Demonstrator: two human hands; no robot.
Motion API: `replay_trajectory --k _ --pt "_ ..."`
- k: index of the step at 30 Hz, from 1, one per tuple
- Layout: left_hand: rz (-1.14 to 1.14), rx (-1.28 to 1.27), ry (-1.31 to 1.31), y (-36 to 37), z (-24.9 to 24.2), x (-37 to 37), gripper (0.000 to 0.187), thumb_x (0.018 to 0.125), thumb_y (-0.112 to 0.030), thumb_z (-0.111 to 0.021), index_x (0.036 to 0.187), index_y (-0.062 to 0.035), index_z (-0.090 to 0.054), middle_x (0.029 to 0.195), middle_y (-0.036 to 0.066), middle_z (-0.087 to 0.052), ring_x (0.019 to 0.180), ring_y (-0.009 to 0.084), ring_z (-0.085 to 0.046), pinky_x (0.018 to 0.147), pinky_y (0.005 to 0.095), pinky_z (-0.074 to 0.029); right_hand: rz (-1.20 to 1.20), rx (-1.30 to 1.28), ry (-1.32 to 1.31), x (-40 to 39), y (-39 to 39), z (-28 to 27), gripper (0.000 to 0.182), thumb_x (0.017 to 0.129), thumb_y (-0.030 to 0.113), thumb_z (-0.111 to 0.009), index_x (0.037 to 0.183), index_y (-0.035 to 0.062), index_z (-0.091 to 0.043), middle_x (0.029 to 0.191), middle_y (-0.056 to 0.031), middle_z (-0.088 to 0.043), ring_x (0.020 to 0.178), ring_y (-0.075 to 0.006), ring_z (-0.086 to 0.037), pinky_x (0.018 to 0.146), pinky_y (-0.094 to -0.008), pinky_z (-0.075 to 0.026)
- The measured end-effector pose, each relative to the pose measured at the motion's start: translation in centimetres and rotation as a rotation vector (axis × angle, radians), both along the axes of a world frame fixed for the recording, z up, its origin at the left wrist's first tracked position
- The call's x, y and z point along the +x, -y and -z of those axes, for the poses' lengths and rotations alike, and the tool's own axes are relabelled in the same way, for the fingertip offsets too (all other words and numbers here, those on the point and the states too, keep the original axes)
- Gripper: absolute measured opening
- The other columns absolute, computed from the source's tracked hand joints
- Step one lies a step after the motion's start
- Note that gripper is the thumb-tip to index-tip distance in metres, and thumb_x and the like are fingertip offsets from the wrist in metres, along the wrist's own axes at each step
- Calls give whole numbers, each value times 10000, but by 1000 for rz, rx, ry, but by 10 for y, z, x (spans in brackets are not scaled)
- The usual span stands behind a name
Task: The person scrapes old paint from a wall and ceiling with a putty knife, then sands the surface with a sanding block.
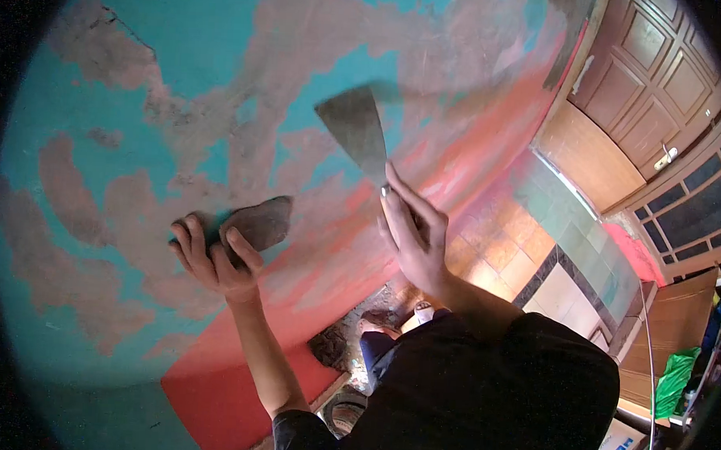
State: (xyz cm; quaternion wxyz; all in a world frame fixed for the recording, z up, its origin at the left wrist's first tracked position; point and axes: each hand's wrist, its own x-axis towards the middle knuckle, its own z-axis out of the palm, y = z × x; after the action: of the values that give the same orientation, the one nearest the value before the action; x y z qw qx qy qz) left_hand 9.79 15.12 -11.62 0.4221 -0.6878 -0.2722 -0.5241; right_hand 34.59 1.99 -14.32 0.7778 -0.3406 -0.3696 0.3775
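Against the wall (pixel 183 48), right hand (pixel 416 235) gripping scraper (pixel 356 132), left hand (pixel 214 255) apparently clutching sandpaper (pixel 260 223).

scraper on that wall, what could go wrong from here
1. The right hand holds the scraper with its blade flat against the wall; a slip could gouge the bare patches or nick the left hand nearby.
2. The left hand presses a dark pad on the wall; loosened paint may fall toward the face.
3. Debris on the floor below could make footing unsure.

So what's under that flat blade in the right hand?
The scraper blade held by the right hand lies against the wall, with teal paint and bare pinkish patches around it. The surface directly beneath is covered.
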Motion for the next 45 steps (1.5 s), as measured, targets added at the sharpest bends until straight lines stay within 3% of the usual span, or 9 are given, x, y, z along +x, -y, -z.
replay_trajectory --k 12,14,28,30,35,40,42,44,45 --pt "6 -17 -9 0 3 0 342 983 -188 -606 699 2 -590 1350 255 -631 1340 444 -542 1186 574 -342 41 -48 111 -2 10 17 437 1072 99 -558 1502 48 -503 759 57 -515 668 -25 -448 570 -191 -376" --pt "-2 -33 -5 2 4 0 342 981 -186 -607 698 5 -589 1347 257 -631 1343 448 -539 1189 575 -338 106 -39 132 -5 7 5 421 1085 71 -499 1503 30 -491 716 47 -489 557 9 -354 474 -173 -300" --pt "39 -23 -5 -3 2 -1 342 979 -165 -610 689 8 -558 1340 248 -630 1350 442 -533 1197 568 -333 59 45 143 -11 3 2 421 1081 64 -506 1497 3 -489 693 63 -441 559 1 -351 457 -191 -267" --pt "25 -50 -3 2 4 0 326 979 -168 -611 706 6 -579 1336 246 -633 1338 444 -543 1199 566 -329 40 15 79 -7 3 -10 427 1078 68 -525 1501 17 -492 766 60 -486 642 -24 -406 548 -204 -357" --pt "32 -66 -5 0 3 -2 283 982 -167 -605 775 24 -625 1340 256 -631 1347 451 -534 1186 579 -338 7 -13 174 -14 11 21 437 1069 55 -537 1503 23 -494 781 51 -504 656 -23 -424 562 -201 -375" --pt "67 -127 27 14 5 4 224 985 -155 -598 877 33 -653 1344 260 -626 1349 454 -532 1174 596 -343 17 76 165 -12 -9 -25 434 1069 70 -534 1500 28 -499 809 35 -540 656 -27 -461 570 -193 -387" --pt "167 -222 112 30 15 16 238 974 -127 -599 781 12 -593 1235 243 -666 1203 442 -621 1109 532 -414 -5 115 220 -10 -12 -33 438 1073 77 -528 1507 31 -491 799 30 -543 648 -27 -466 575 -185 -389" --pt "293 -401 303 52 46 34 227 987 -137 -594 813 9 -595 1056 209 -690 981 392 -667 938 491 -503 -16 122 281 -12 -5 -20 439 1067 73 -533 1501 18 -497 772 29 -540 646 -30 -462 568 -194 -382" --pt "265 -642 355 70 66 35 238 995 -152 -603 823 12 -596 973 190 -680 894 343 -656 845 457 -503 30 85 366 -14 0 -8 447 1059 70 -546 1499 11 -495 761 30 -540 645 -32 -458 563 -204 -380"
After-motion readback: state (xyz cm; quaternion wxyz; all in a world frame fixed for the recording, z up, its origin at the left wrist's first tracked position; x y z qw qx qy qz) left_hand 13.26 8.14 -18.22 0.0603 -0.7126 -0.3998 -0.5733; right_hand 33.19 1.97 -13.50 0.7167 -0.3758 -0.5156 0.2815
